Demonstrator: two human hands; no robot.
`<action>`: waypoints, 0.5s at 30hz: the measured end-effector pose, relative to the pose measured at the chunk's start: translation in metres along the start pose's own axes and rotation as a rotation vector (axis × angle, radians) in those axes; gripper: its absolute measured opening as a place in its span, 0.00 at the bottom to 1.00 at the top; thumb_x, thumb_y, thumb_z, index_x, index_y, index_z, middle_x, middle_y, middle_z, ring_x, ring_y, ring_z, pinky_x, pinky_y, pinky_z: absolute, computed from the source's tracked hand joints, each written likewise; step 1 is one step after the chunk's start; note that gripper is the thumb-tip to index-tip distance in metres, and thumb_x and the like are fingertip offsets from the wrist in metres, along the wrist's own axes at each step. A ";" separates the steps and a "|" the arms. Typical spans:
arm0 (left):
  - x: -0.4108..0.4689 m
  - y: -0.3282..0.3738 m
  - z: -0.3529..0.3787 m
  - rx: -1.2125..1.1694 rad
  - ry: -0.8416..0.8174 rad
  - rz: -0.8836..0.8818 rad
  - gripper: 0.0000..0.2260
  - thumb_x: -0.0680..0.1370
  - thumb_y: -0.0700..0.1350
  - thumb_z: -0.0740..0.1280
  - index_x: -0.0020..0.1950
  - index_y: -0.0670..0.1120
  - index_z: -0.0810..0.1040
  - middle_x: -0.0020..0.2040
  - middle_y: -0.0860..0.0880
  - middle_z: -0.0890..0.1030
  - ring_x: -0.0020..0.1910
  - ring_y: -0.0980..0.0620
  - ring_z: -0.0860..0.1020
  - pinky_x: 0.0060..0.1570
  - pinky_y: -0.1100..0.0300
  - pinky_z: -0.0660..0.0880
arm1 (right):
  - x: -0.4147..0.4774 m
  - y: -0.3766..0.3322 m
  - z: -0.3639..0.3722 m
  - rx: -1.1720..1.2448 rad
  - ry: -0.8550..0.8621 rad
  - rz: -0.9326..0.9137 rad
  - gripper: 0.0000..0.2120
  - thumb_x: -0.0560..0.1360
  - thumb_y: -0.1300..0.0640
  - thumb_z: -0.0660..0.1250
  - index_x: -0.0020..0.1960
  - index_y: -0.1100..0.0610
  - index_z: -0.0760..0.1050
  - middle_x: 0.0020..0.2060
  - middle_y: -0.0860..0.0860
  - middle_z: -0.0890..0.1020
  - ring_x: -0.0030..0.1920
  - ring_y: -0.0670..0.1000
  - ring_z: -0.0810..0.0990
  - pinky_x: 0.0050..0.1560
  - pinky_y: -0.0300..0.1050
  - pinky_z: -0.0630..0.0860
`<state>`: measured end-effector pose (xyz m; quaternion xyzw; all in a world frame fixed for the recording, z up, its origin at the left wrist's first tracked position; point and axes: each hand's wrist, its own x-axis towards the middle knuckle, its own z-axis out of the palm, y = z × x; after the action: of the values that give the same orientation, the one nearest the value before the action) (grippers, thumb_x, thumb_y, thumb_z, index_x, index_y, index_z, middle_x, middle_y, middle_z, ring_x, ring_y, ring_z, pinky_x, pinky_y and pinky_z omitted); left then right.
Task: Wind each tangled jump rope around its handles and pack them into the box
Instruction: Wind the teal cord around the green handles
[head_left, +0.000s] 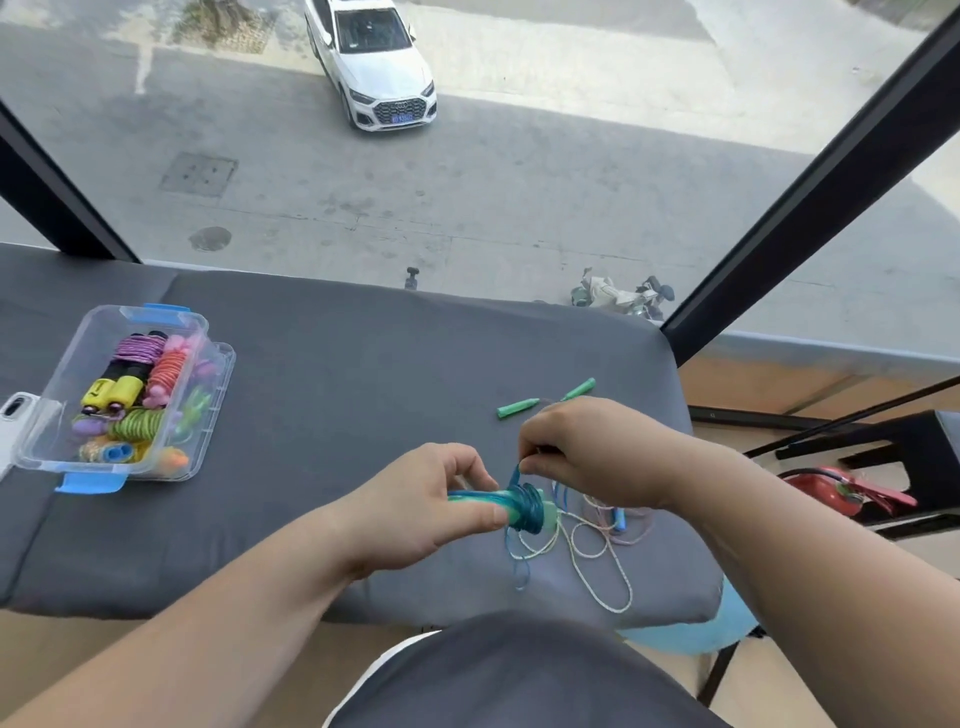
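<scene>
My left hand (431, 499) grips a pair of teal jump rope handles (488, 503), held level, with blue cord wound in several turns around their right end (527, 512). My right hand (587, 452) pinches the blue cord just above that coil. Loose blue, white and pink cords (587, 540) lie tangled on the grey cushion under my right hand. Two green handles (517, 408) lie farther back on the cushion. The clear plastic box (205, 415) with blue latches stands at the left, holding several wound ropes.
The grey cushion (337, 395) covers the work surface, with a window behind it looking down on a street and a white car. A phone (18, 410) lies left of the box. A red fire extinguisher (841, 491) and black stool stand at the right.
</scene>
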<state>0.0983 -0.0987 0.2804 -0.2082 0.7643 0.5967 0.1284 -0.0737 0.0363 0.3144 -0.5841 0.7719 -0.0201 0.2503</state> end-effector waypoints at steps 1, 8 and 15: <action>0.002 -0.001 0.000 0.081 0.006 0.015 0.07 0.75 0.49 0.76 0.47 0.50 0.80 0.38 0.53 0.81 0.32 0.60 0.74 0.37 0.64 0.71 | 0.001 -0.005 0.001 -0.008 0.020 0.003 0.07 0.80 0.49 0.65 0.48 0.51 0.79 0.45 0.47 0.82 0.47 0.51 0.78 0.49 0.48 0.74; 0.017 -0.002 0.001 0.233 0.224 0.046 0.10 0.74 0.56 0.73 0.45 0.54 0.75 0.40 0.51 0.81 0.37 0.51 0.77 0.36 0.59 0.71 | -0.002 -0.017 0.019 0.073 0.289 0.147 0.10 0.80 0.52 0.62 0.45 0.54 0.79 0.39 0.50 0.81 0.43 0.55 0.77 0.46 0.51 0.72; 0.028 -0.001 0.008 -0.075 0.374 -0.018 0.13 0.75 0.53 0.74 0.45 0.47 0.73 0.34 0.54 0.75 0.28 0.58 0.67 0.31 0.62 0.66 | -0.014 -0.014 0.035 0.351 0.530 0.151 0.12 0.78 0.55 0.63 0.55 0.53 0.83 0.40 0.45 0.83 0.42 0.45 0.78 0.46 0.41 0.74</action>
<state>0.0735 -0.0955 0.2649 -0.3270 0.7500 0.5747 -0.0182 -0.0435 0.0541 0.2933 -0.4475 0.8362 -0.2853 0.1384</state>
